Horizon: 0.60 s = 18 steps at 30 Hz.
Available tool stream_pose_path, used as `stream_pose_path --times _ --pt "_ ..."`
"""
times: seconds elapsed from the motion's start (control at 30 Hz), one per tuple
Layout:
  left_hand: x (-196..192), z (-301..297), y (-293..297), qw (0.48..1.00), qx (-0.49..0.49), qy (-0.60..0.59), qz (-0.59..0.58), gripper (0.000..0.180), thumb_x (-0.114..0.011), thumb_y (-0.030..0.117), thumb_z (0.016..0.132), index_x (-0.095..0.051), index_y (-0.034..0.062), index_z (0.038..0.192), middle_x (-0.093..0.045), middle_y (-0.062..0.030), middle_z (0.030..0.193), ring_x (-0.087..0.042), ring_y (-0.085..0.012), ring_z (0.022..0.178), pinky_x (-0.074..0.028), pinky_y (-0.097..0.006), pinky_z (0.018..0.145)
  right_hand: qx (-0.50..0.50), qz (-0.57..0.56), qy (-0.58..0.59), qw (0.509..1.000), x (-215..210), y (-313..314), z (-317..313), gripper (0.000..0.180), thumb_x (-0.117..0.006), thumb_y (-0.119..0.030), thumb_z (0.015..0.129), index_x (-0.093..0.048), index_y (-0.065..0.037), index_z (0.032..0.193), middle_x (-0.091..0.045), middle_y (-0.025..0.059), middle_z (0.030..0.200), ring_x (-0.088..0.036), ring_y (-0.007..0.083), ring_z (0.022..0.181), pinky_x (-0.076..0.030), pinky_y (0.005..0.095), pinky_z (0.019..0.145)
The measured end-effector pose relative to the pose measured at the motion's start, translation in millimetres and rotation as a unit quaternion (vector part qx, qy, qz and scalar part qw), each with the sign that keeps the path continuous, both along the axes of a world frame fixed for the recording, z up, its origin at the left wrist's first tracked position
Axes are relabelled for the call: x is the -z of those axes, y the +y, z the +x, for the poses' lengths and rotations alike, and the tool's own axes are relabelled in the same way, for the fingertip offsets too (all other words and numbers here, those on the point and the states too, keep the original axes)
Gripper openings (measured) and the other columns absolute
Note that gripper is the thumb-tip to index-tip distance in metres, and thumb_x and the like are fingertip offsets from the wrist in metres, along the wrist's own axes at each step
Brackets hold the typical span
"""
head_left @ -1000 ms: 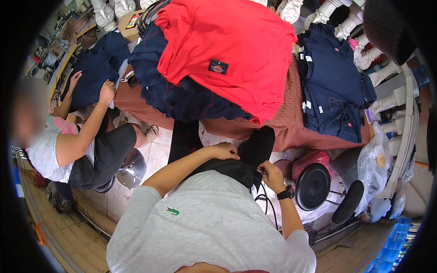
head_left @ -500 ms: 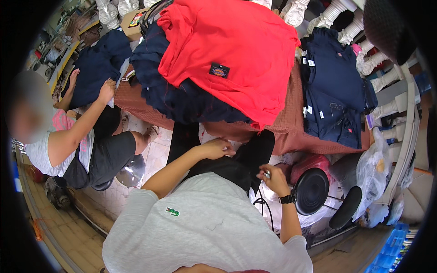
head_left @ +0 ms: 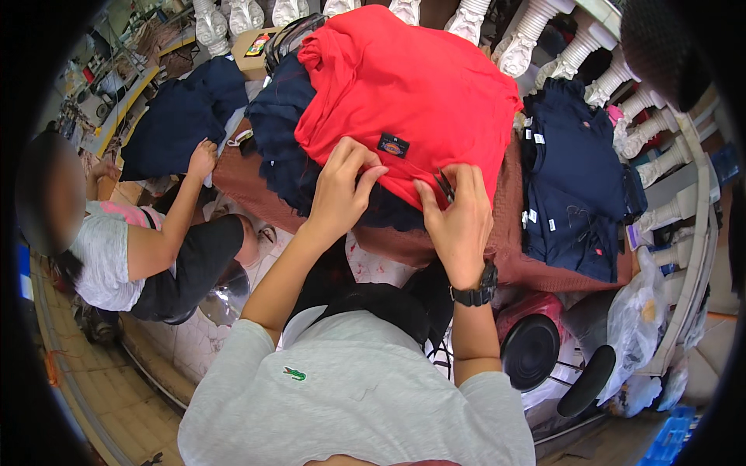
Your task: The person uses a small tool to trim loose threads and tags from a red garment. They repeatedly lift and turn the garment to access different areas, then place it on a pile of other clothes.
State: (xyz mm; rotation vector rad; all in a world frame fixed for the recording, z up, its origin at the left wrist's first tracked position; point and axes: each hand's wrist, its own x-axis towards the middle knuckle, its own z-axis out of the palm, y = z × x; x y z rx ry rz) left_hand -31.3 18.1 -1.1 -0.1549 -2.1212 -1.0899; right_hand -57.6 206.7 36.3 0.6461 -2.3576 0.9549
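A red garment (head_left: 420, 93) with a dark label (head_left: 393, 145) lies spread on top of a pile of navy garments (head_left: 284, 128). At its near edge, just below the label, my left hand (head_left: 346, 186) pinches the red cloth between thumb and fingers; a thread there would be too fine to see. A hand's width to the right, my right hand (head_left: 460, 221) is closed around small dark thread snips (head_left: 445, 186). Their tips point up against the red cloth, and the fingers hide the rest of them.
A brown cloth (head_left: 521, 260) covers the table. Folded navy garments (head_left: 571, 179) lie at the right. At the left, a seated co-worker handles a navy garment (head_left: 183, 116). White balusters (head_left: 528, 43) line the back. A black stool (head_left: 530, 352) and plastic bag (head_left: 637, 311) stand at the lower right.
Both my hands have risen from my lap to the near edge of the red garment, the right bringing the snips. The co-worker's far hand has drawn back from the navy garment.
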Motion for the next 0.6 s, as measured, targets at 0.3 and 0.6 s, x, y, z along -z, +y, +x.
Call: stream_pose_path --times 0.3,0.6 --pt "-5 -16 35 0.993 0.083 0.075 -0.043 0.031 -0.078 0.006 0.081 -0.064 0.0047 0.109 -0.058 -0.0115 0.102 -0.06 -0.0272 0.089 -0.051 -0.037 0.075 -0.031 -0.162 0.044 0.985 48 8 6 0.018 -0.075 0.006 0.078 -0.064 -0.001 0.091 -0.058 0.0092 0.087 -0.06 0.0207 0.067 -0.048 0.0314 0.058" --pt "-9 -34 25 0.944 0.201 -0.097 0.245 0.013 -0.066 0.015 0.097 -0.06 0.0036 0.095 -0.062 -0.0051 0.089 -0.059 -0.0134 0.083 -0.048 -0.028 0.069 0.015 -0.171 0.0 0.985 46 19 7 0.024 -0.08 0.001 0.077 -0.065 0.0 0.096 -0.058 0.0093 0.086 -0.06 0.0207 0.074 -0.048 0.0317 0.062"
